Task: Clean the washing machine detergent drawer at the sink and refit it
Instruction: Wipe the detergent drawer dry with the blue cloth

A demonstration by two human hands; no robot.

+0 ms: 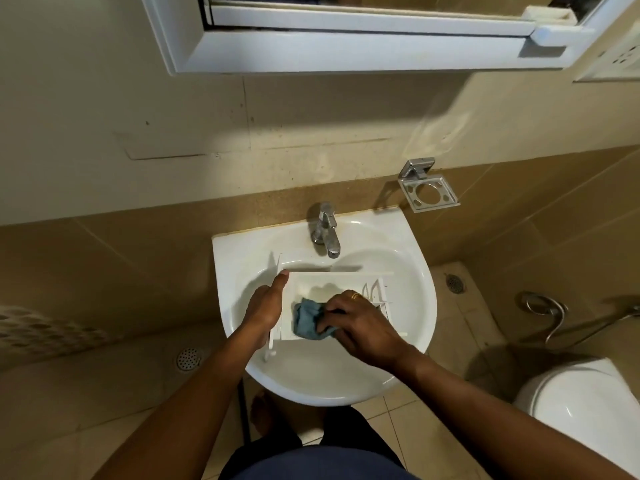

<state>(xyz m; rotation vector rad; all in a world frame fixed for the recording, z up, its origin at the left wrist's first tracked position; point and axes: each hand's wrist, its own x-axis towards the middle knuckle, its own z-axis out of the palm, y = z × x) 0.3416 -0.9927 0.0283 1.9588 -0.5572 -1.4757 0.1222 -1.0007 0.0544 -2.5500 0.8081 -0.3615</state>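
In the sink (414,261), right hand (363,322) clamps blue cloth (306,322) inside detergent drawer (313,282). Apparently left hand (265,306) clasps its left wall

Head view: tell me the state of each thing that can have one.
detergent drawer, lying open side up in the sink
cloth, bunched, pressed into the drawer
left hand, holding the drawer's left wall
right hand, gripping the cloth
tap, no water seen running
toilet lid, down
tumbler holder, empty
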